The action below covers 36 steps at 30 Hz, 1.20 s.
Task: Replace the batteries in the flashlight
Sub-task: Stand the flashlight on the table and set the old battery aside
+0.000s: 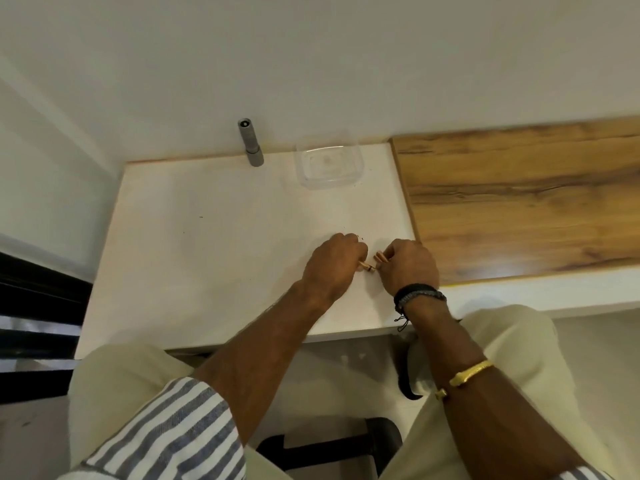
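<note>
A grey flashlight (250, 144) stands upright at the far edge of the white table (214, 237), against the wall. Near the table's right front, my left hand (334, 263) curls round a small copper-coloured battery (367, 267), whose end pokes out toward the right. My right hand (408, 265) pinches other copper-coloured batteries (381, 257) between thumb and fingers, just right of the left hand. The two hands nearly touch. Most of each battery is hidden by fingers.
A clear plastic container (329, 164) sits at the table's far side, right of the flashlight. A wood-grain surface (519, 199) adjoins the table on the right. My knees in light trousers are below the table's front edge.
</note>
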Available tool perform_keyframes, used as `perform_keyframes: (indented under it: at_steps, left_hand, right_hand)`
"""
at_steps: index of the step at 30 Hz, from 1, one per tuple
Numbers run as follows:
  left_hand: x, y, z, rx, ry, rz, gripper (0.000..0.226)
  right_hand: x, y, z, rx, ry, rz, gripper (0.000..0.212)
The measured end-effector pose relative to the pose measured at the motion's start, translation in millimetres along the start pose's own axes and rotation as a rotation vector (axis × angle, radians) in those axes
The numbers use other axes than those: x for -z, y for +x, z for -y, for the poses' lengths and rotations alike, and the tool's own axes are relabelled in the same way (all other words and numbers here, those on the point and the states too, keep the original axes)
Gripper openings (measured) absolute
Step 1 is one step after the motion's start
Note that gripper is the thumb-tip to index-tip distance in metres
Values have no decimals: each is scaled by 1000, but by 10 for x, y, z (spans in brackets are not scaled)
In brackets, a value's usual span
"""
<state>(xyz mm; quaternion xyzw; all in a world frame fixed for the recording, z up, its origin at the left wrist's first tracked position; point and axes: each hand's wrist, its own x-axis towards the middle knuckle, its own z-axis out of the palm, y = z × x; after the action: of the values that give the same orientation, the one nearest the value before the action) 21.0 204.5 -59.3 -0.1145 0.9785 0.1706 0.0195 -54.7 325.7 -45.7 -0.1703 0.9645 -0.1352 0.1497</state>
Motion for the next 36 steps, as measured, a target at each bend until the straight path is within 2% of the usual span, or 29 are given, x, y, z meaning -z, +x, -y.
perform_keyframes:
  at_steps: [5, 8, 11, 16, 20, 26, 32, 36]
  left_hand:
    - [91, 25, 173, 55, -82, 52, 14]
    - [230, 54, 289, 80, -148, -86, 13]
    - [529, 207, 403, 100, -148, -270, 14]
    - [1011, 722, 664, 165, -187, -432, 13]
    - [1021, 1127, 923, 266, -194, -398, 15]
    - [846, 1428, 1112, 358, -84, -286, 11]
    - [837, 1479, 1107, 359, 1, -299, 15]
    - [959, 1249, 1076, 376, -157, -387, 14]
  right_hand:
    - [18, -19, 45, 46, -5, -22, 9]
    - [114, 81, 134, 89, 99, -4, 10]
    - [302, 333, 390, 171, 208, -55, 9]
    - [568, 966, 1010, 333, 218, -159, 7]
    - [554, 1505, 1349, 398, 68, -107, 12]
    - [310, 1935, 1507, 413, -138, 61, 17]
    - [266, 1984, 1515, 430, -138, 31, 24]
    - [406, 1826, 1461, 391, -48, -53, 23]
